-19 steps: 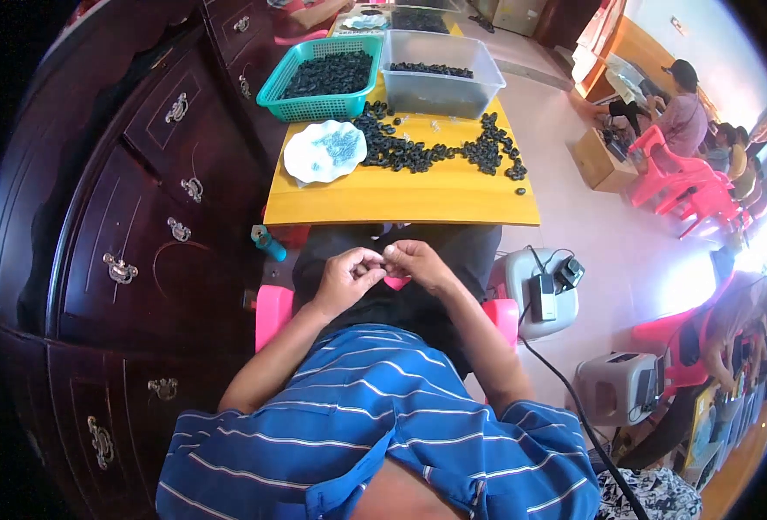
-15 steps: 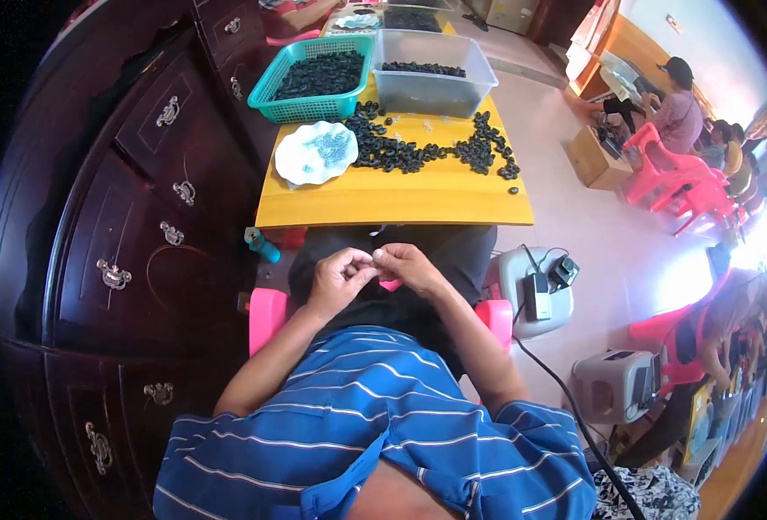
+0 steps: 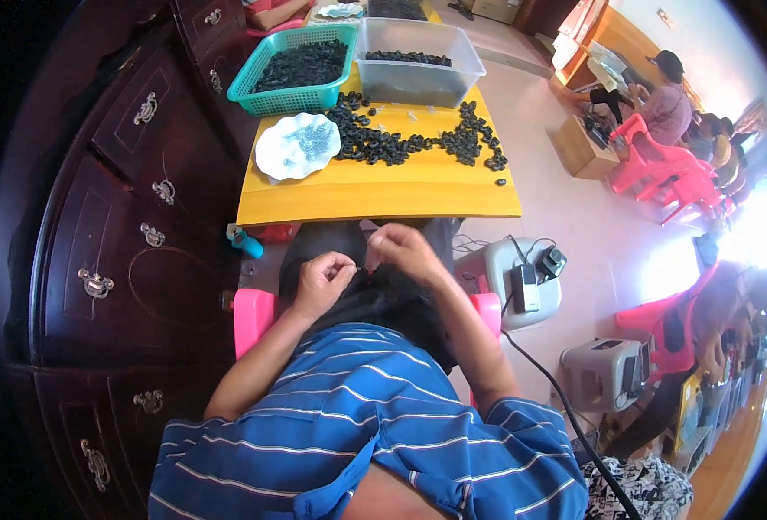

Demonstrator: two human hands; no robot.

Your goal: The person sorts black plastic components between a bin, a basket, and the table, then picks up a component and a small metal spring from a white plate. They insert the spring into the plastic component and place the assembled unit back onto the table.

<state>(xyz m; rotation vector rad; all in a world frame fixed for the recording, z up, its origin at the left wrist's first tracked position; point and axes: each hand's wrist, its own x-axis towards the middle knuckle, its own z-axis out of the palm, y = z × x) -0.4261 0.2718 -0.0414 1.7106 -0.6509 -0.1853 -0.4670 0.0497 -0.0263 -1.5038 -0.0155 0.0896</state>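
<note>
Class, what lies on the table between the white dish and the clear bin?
Small black pieces lie between the white dish and the clear bin, as the head view shows.

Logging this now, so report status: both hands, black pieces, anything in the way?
Left hand and right hand apart above lap, fingers bent; any held item unclear. Black pieces loose on yellow table, beside white dish. Possible obstacle: table's near edge ahead.

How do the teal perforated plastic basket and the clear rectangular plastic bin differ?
Walls: the teal basket is pierced with holes; the clear bin has solid sides.
Colour: the basket is teal; the bin is colourless and see-through.
Place: the basket stands on the left, the bin on the right.
Shared: both hold small black pieces and sit on the yellow rectangular table.
</note>
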